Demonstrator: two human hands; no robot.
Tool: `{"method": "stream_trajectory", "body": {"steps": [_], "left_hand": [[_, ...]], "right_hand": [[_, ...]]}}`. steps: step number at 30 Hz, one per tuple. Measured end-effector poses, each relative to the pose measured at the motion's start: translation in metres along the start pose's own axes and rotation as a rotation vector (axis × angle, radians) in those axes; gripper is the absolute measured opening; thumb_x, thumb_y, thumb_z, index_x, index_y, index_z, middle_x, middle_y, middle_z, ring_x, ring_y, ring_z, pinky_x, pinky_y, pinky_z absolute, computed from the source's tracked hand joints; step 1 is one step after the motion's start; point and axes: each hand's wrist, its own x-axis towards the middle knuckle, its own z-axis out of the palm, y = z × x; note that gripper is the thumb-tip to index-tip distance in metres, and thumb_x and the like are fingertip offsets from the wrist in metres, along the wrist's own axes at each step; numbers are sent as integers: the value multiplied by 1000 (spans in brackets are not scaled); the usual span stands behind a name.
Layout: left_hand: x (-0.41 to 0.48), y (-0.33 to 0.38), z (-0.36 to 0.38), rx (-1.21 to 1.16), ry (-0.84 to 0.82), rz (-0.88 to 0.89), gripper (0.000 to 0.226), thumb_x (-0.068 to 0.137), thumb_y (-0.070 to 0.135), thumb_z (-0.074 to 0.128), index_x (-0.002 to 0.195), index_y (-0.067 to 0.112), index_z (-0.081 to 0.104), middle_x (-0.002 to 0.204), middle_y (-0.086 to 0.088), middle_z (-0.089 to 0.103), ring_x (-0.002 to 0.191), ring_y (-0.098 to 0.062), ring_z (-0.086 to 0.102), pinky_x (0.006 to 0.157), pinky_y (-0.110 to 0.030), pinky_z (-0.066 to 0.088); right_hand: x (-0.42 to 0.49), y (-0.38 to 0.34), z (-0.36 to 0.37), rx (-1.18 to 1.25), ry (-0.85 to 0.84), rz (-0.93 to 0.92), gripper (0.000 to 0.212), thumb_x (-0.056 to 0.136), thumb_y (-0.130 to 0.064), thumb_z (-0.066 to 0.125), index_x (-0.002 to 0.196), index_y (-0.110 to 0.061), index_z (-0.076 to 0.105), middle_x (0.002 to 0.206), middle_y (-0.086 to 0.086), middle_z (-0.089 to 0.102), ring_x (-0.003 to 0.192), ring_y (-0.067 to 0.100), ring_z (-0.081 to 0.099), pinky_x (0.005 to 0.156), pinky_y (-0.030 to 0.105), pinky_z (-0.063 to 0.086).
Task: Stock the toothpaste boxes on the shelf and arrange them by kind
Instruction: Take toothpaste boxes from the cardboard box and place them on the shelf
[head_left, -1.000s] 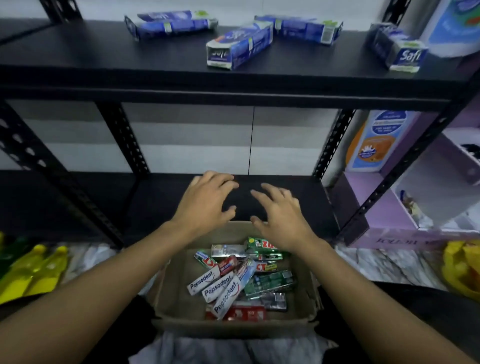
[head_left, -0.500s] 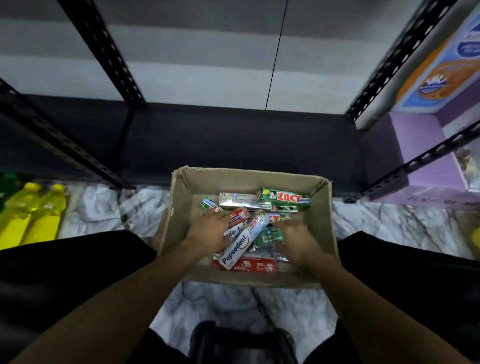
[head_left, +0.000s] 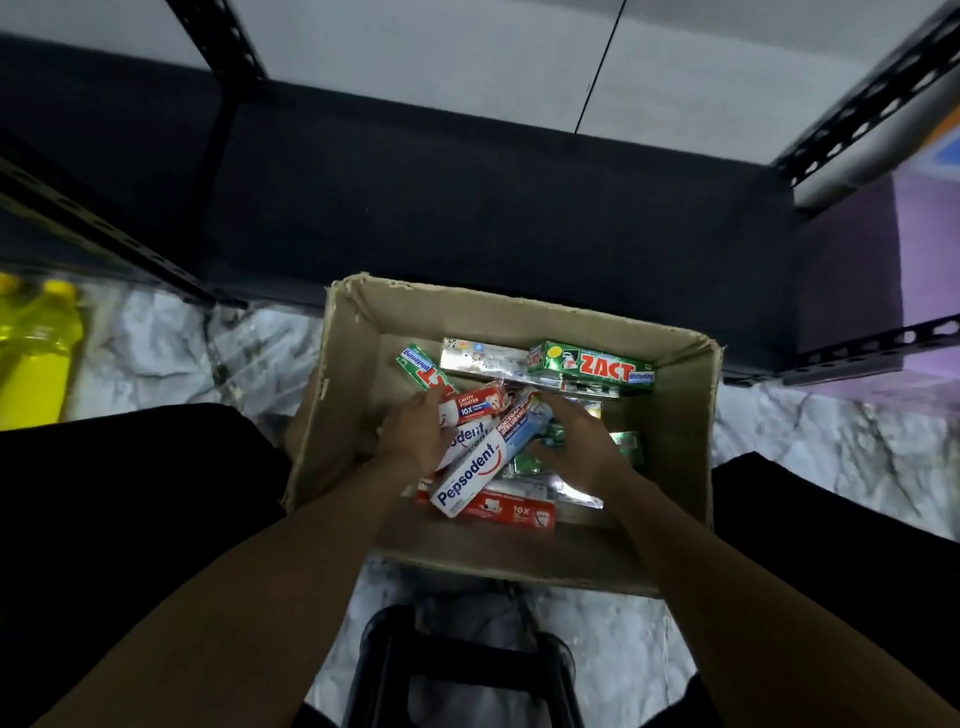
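An open cardboard box (head_left: 519, 312) stands on the marble floor in front of the black bottom shelf (head_left: 467, 208). Jumbled inside lie white Pepsodent boxes (head_left: 470, 470), green ZACT boxes (head_left: 592, 366), a silver box (head_left: 483, 356) and a red box (head_left: 511, 512). Both my hands are down in the box. My left hand (head_left: 413, 431) grips the left side of the Pepsodent boxes. Over their blue far end, the fingers of my right hand (head_left: 576, 441) curl from the right. Whatever lies beneath my hands is hidden.
Slotted black shelf uprights rise at left (head_left: 104, 228) and right (head_left: 872, 98). Yellow bottles (head_left: 36, 353) stand on the floor at far left. A purple carton (head_left: 924, 260) sits at right. A black stool (head_left: 457, 670) is under me, between my knees.
My view has dropped from the shelves to the box. Both hands went from above the shelf down into the box and closed round the Pepsodent boxes.
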Motion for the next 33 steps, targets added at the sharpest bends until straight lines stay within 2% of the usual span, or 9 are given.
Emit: {"method": "stream_trajectory", "body": {"steps": [5,9,12,15,17,20,23,27,33], "left_hand": [[7,-9,5,62,20,-13,50,92,37,65,138,24,54,132,-4,57,120,-25,53,100,-43,46],[11,-15,5,78,-32,30,45,96,40,59,140,29,56,128,-7,51,119,-24,49,103,-40,42],[11,-16,4,82,-41,55,44,97,41,56,139,28,56,130,-8,50,121,-26,45,105,-40,38],[8,-17,4,-18,-83,70,44,97,36,58,138,19,55,136,-7,52,126,-26,48,106,-42,41],[4,-19,4,-69,-113,61,42,94,30,65,133,19,53,134,-6,58,120,-24,56,100,-44,49],[1,-27,-1,0,-131,51,55,79,27,81,125,25,50,127,-2,61,117,-24,58,96,-45,50],[2,-32,-9,129,-83,91,57,73,34,83,121,28,53,125,-3,56,121,-28,50,101,-46,42],[-4,-35,-16,173,-52,71,55,78,44,76,128,32,57,127,-1,53,125,-27,44,108,-54,33],[-28,-29,-29,-22,-83,131,48,80,35,79,124,23,63,117,-2,71,104,-22,66,87,-32,53]], "right_hand": [[7,3,12,-1,-17,68,87,88,-21,71,157,-27,18,139,16,45,123,29,50,98,32,44],[9,10,13,10,23,140,68,83,-20,75,143,-23,44,129,16,47,121,31,48,98,38,47],[8,15,11,42,37,169,48,78,-20,81,115,-16,50,116,3,56,105,22,56,76,30,50],[4,24,11,98,-9,214,55,73,-19,85,107,-16,42,99,-10,56,88,11,58,60,18,46],[-4,26,11,117,-43,202,70,63,-24,91,112,-22,40,104,-11,60,93,11,62,65,22,54],[-11,31,16,32,-123,136,99,51,-44,94,135,-32,43,131,5,54,115,24,58,93,42,53],[-17,33,20,-132,-237,76,75,67,-46,86,132,-20,60,126,12,55,115,27,53,90,27,43],[-24,35,25,-15,-243,140,61,70,-36,87,124,-17,67,124,1,65,110,18,61,90,25,46],[-43,30,9,104,-152,120,51,74,-32,85,119,-17,69,118,-1,70,97,10,64,76,13,47]]}}
